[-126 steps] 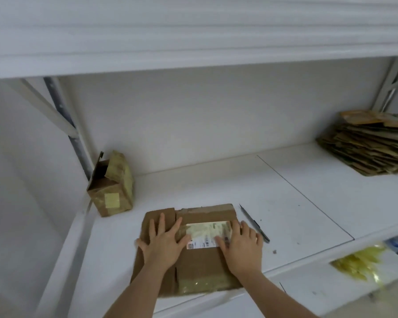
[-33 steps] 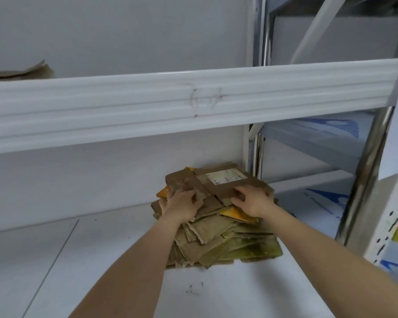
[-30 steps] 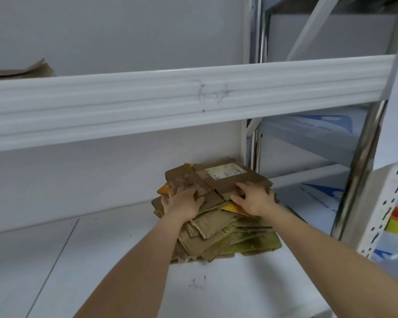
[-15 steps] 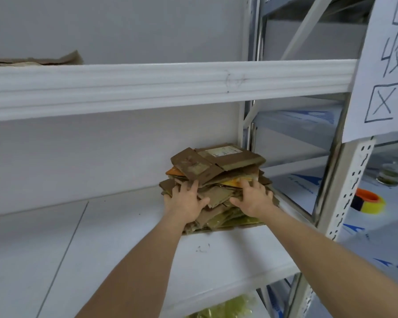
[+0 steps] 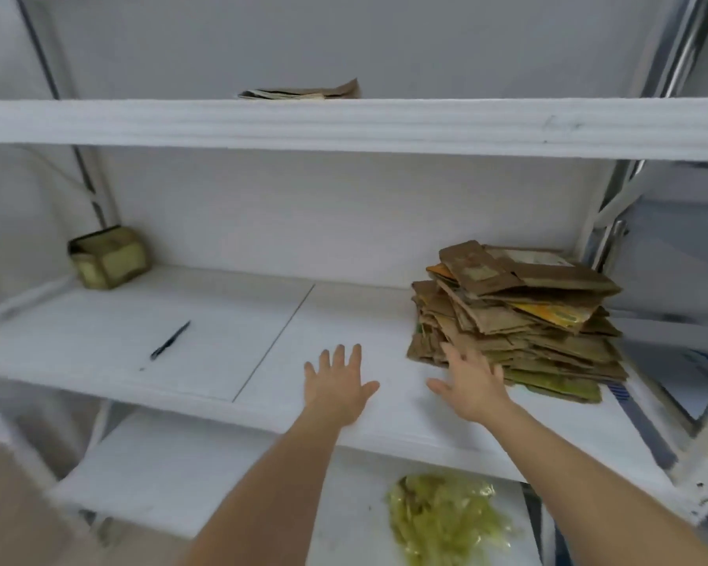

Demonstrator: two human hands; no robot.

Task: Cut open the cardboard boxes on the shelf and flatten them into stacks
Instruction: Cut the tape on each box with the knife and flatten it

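Spreading straight and released, the fingers (image 5: 338, 353) of the left hand (image 5: 336, 386) and right hand (image 5: 473, 386) hover palm-down over the smooth white shelf (image 5: 221, 345). Just right lies the ragged stack of flattened cardboard (image 5: 516, 316); far left, a taped box (image 5: 107, 257), a slim knife (image 5: 170, 340) nearer.

White metal shelving (image 5: 344, 124) against a plain pale wall (image 5: 344, 214)

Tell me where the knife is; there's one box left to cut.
The knife lies on the middle shelf, left of both hands, nearer the front edge than the uncut box in the back-left corner.
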